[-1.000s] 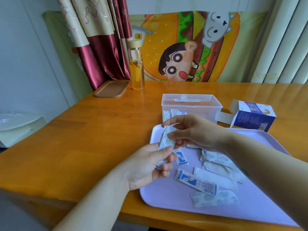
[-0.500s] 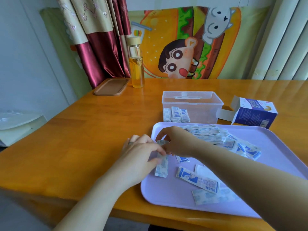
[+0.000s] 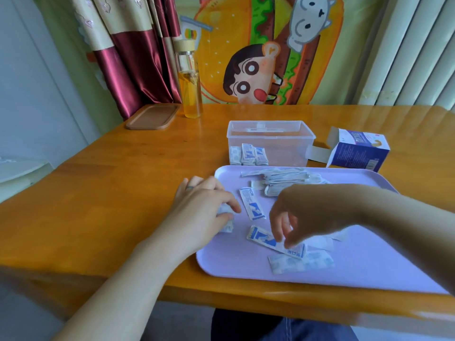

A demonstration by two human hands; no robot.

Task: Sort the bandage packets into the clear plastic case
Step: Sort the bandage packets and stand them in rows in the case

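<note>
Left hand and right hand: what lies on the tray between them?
In the head view, one blue-printed bandage packet lies flat on the purple tray between the left hand and the right hand.

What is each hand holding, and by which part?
The left hand grips a few packets around their middle. The right hand touches the middle of the nearer blue-printed packet; a pinch cannot be told.

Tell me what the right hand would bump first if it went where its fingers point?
Probably the blue-printed bandage packet on the purple tray, just under the right hand; depth is unclear.
</note>
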